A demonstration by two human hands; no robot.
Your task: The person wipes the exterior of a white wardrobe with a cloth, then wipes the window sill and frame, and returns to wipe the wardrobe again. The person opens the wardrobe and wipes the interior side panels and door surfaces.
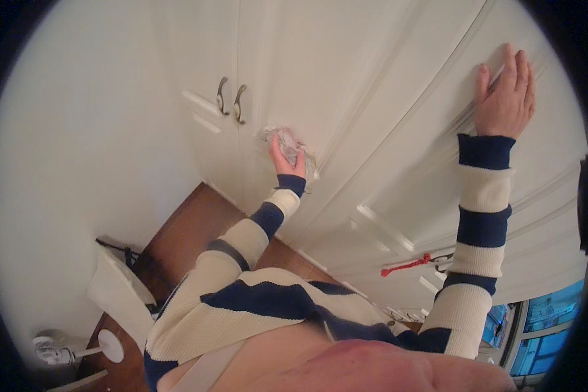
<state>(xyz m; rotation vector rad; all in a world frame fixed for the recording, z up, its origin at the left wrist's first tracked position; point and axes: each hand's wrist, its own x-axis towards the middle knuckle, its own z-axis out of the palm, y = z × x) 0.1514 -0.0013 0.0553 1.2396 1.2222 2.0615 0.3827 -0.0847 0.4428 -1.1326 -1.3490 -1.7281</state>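
Observation:
My left hand [294, 166] is closed around a crumpled pale cloth [286, 139], pressed against a white wardrobe door [304, 73]. Up and to the left of it are two dark curved metal handles, the left handle [222, 95] and the right handle [240, 104], either side of a door seam. Higher up at the right, my right hand [505, 98] lies against another white door panel [421, 157], its thumb apart from the fingers and no object visible in it. Part of the cloth is hidden behind my left fingers.
A red knotted cord [405, 264] hangs from a handle near my right forearm. Reddish-brown flooring [191, 220] runs below the doors. At lower left are a white bag-like object [120, 286] and a white round-based stand [110, 345]. A window [534, 350] shows at lower right.

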